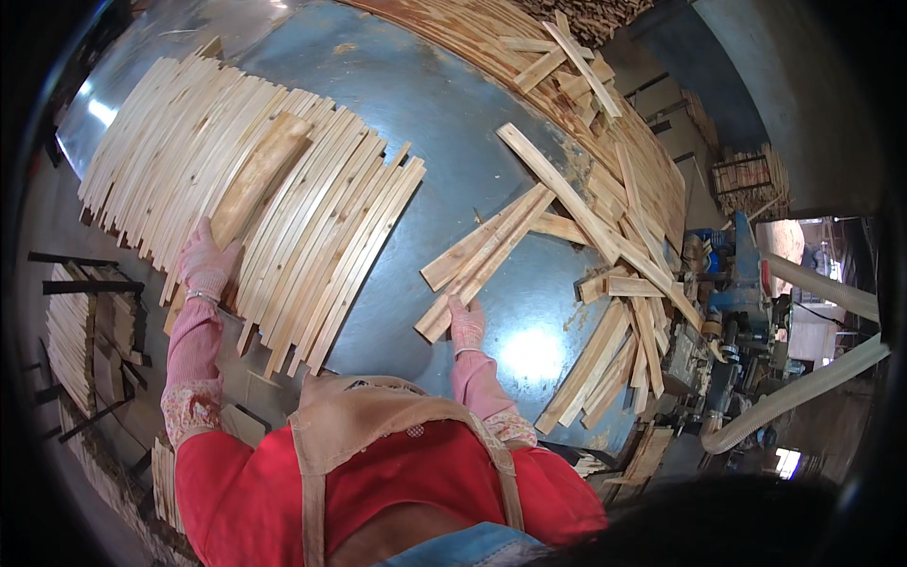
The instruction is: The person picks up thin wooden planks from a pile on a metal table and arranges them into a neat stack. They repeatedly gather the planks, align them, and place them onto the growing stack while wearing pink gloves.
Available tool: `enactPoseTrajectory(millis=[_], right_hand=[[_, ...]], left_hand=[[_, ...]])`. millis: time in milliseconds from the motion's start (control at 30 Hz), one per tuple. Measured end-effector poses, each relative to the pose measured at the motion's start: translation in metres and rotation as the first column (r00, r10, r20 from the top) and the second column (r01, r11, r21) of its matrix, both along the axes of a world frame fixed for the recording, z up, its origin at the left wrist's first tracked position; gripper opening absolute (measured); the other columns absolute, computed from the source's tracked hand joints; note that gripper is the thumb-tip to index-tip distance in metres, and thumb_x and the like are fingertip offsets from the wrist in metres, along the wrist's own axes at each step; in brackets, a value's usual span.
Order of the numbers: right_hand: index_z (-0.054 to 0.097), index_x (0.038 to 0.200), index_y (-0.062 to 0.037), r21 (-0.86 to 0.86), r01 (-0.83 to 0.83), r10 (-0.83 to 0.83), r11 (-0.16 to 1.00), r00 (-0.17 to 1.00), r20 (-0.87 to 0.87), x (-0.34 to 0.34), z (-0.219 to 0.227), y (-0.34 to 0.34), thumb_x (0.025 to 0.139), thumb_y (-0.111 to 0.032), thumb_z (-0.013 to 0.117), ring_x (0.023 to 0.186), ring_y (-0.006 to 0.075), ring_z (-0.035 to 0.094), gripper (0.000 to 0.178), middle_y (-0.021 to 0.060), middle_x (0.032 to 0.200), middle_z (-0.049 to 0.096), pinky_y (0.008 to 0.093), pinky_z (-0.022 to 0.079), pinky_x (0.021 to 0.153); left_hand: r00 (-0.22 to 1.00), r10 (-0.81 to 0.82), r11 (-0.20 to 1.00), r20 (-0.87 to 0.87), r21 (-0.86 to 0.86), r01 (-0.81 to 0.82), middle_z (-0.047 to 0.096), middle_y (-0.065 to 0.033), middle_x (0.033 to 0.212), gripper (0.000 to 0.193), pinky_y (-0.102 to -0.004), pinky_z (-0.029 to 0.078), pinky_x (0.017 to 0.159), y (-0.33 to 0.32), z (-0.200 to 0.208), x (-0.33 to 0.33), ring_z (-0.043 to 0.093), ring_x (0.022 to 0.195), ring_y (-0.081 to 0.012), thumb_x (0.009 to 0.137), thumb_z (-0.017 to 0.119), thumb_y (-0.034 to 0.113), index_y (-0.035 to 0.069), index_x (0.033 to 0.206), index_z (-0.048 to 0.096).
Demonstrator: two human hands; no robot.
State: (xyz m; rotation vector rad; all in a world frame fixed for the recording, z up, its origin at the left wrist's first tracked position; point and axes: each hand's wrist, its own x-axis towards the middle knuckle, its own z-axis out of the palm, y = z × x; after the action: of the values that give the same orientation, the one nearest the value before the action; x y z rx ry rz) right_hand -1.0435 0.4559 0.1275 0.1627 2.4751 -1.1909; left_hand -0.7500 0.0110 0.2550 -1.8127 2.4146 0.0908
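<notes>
My left hand (208,263), in a pink glove, grips the near end of a flat wooden board (260,175) that lies on top of a wide row of thin wood slats (312,227) on the left of a blue metal table (435,123). My right hand (467,323), also gloved, rests on the near ends of a small bundle of slats (482,250) lying slantwise in the middle of the table. Its fingers press on the wood; whether they wrap around it is hard to tell.
A loose heap of slats (624,283) spreads along the table's right edge beside a blue machine (737,283) with pale hoses (803,387). A metal rack with stacked slats (85,331) stands at the left. More wood is piled at the far edge (567,66).
</notes>
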Motion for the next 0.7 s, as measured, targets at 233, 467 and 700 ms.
enactPoseTrajectory(millis=[233,467,700], right_hand=[[0.066,0.133,-0.0004,-0.014,-0.170,0.170,0.985,0.985,0.005,0.019,-0.004,0.014,0.098,-0.036,0.075,0.094,0.0324,0.072,0.050,0.0185,0.103,0.077,0.0436,0.057,0.087],[0.068,0.120,-0.0059,0.021,-0.943,0.910,0.333,0.315,-0.271,0.052,0.048,-0.078,0.094,-0.033,0.074,0.103,0.0441,0.070,0.038,0.0224,0.110,0.074,0.0523,0.057,0.088],[0.044,0.163,-0.0102,0.837,-0.199,0.758,0.509,0.565,-0.326,-0.288,0.059,-0.100,0.094,-0.039,0.071,0.146,0.0418,0.051,0.079,0.0244,0.161,0.051,0.0508,0.038,0.125]], left_hand=[[0.644,-0.628,0.772,-0.436,-0.447,0.451,0.060,-0.0200,0.152,0.082,-0.0557,0.040,0.121,0.078,-0.048,-0.042,0.055,0.141,-0.0426,0.078,0.091,0.036,0.008,0.149,0.060],[0.743,-0.589,0.770,-0.318,0.056,0.635,0.039,-0.0220,0.169,0.096,-0.0584,0.014,0.134,0.190,-0.050,-0.158,0.028,0.161,-0.0421,0.082,0.083,0.057,0.012,0.161,0.050],[0.722,-0.659,0.739,-0.209,-0.007,0.673,0.041,-0.0199,0.167,0.085,-0.0616,0.010,0.135,0.193,-0.064,-0.159,0.027,0.161,-0.0423,0.082,0.084,0.048,0.015,0.155,0.055]])
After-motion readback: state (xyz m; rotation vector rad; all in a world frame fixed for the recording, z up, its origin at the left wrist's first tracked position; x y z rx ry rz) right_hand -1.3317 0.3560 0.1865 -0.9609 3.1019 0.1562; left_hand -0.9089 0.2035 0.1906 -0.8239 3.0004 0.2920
